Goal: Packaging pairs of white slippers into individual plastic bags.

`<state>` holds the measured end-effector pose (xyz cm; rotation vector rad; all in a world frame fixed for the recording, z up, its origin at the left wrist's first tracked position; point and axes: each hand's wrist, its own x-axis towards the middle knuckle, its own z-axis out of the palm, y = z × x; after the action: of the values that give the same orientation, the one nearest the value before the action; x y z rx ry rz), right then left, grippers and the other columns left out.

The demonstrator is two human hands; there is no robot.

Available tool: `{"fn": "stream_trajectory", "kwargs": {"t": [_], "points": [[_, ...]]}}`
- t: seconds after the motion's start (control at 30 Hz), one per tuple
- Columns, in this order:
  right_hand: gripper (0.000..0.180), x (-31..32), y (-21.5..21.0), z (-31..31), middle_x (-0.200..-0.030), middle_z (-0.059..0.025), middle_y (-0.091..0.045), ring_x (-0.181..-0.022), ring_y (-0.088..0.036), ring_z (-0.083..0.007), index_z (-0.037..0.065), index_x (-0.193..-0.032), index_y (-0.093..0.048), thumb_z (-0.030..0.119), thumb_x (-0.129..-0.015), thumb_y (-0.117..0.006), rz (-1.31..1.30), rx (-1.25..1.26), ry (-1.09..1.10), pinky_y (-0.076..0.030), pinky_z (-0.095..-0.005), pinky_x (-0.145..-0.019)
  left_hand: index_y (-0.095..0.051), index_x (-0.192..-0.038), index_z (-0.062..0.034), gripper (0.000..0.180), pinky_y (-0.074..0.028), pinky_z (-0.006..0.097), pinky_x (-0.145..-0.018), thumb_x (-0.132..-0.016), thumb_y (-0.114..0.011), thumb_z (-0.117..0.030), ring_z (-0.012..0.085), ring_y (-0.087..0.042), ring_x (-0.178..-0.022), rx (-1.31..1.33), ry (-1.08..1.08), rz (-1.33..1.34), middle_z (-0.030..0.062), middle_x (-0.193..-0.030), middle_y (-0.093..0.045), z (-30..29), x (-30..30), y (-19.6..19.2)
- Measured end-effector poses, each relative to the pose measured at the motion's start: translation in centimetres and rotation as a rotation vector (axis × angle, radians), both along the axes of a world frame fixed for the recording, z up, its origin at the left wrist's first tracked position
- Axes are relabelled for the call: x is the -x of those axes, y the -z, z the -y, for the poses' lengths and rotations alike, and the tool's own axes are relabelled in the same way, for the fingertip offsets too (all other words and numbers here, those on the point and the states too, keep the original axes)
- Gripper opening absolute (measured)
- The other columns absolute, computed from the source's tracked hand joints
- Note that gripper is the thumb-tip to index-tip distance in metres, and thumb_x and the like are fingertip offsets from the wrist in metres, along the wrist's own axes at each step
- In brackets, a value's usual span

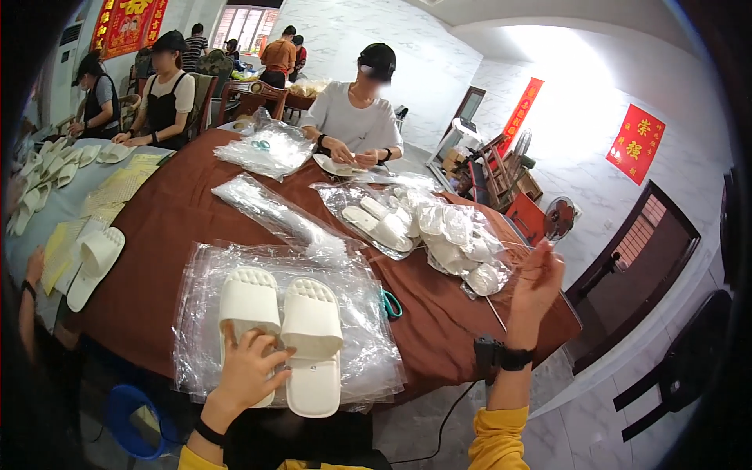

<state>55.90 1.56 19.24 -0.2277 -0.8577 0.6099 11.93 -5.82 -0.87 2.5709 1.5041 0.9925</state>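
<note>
A pair of white slippers, the left slipper (249, 298) and the right slipper (313, 388), lies side by side on a stack of clear plastic bags (200, 329) in front of me. My left hand (249, 366) rests with fingers spread across the left slipper, its fingertips by the gap between the two. Raised at the table's right side, my right hand (538, 274) has its fingers drawn together at the tips. Whatever they pinch is too small to make out. Teal-handled scissors (391, 305) lie just right of the bags, partly covered.
Bagged white slippers (454, 235) are heaped on the brown tablecloth (157, 235). Long clear film (274, 211) stretches across the middle. Opposite, a person (356, 117) handles a slipper. At left lie another slipper pair (96, 266) and a co-worker's hand (34, 265). A blue bin (133, 423) stands below.
</note>
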Motion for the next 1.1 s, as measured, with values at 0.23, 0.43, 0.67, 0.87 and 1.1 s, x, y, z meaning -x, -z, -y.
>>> {"fn": "stream_trajectory", "kwargs": {"t": [0.23,0.43,0.67,0.87,1.1], "points": [[0.015,12.2,3.2,9.4,-0.097,-0.0161,-0.065,-0.076,-0.065,-0.0222,0.005,-0.092,-0.046,0.015,-0.099,-0.055,0.78,0.087,0.168,-0.055,-0.0322,-0.071,-0.07,-0.11,-0.0129,0.034,-0.046,0.045,-0.096,-0.077,-0.075,-0.014,0.0259,-0.057,-0.099,-0.058,-0.024,0.275,0.0054,-0.119,-0.058,2.6,-0.4,-3.0],[0.016,19.7,7.1,13.0,-0.094,-0.0128,-0.07,-0.073,-0.067,-0.0194,0.003,-0.094,-0.057,-0.006,-0.082,-0.063,1.13,-0.127,-0.497,-0.053,-0.0276,-0.064,-0.066,-0.122,-0.0082,0.046,-0.053,0.025,-0.069,-0.078,-0.073,0.002,0.0161,-0.063,-0.08,0.306,0.383,0.7,0.0086,-0.123,-0.06,6.3,-3.5,-8.4],[0.011,18.3,5.0,14.2,-0.085,-0.0178,-0.069,-0.066,-0.069,-0.0274,-0.001,-0.088,-0.061,0.008,-0.091,-0.065,0.958,-0.242,-0.609,-0.057,-0.0353,-0.059,-0.067,-0.1,-0.0032,0.014,-0.052,0.028,-0.073,-0.086,-0.07,-0.002,0.0201,-0.067,-0.088,0.528,0.523,0.778,0.0076,-0.099,-0.07,7.1,-2.2,-6.1],[0.006,13.8,7.5,19.0,-0.074,-0.0031,-0.051,-0.061,-0.05,-0.0127,0.005,-0.104,-0.053,0.008,-0.1,-0.049,0.079,0.363,0.399,-0.044,-0.0198,-0.059,-0.067,-0.096,-0.0042,0.019,-0.053,0.032,-0.071,-0.079,-0.073,0.002,0.0259,-0.064,-0.079,0.052,0.25,0.616,0.0081,-0.095,-0.068,7.3,-0.1,-7.1],[0.019,17.7,6.0,11.4,-0.078,-0.0049,-0.053,-0.057,-0.046,-0.0081,0.006,-0.107,-0.04,-0.001,-0.096,-0.055,0.529,0.561,-0.174,-0.035,-0.0197,-0.046,-0.066,-0.091,-0.0051,0.018,-0.052,0.035,-0.071,-0.076,-0.075,-0.002,0.0276,-0.065,-0.081,-0.089,0.211,0.355,0.0091,-0.094,-0.068,9.3,2.9,-7.4]]}}
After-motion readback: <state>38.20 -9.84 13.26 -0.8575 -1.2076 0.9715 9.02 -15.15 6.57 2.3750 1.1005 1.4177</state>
